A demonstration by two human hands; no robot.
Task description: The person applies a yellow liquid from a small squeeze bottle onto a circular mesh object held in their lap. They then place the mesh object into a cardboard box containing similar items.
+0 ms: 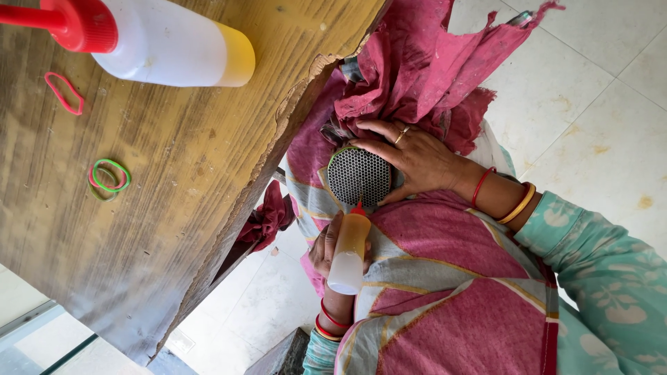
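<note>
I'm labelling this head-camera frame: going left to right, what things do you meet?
Red rubber band → green and red rubber bands → large squeeze bottle → small squeeze bottle → round perforated disc → orange bangle.

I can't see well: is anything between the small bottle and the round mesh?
Nothing visible. The left hand holds the bottle with its red tip at the edge of the mesh disc, which the right hand holds.
</note>
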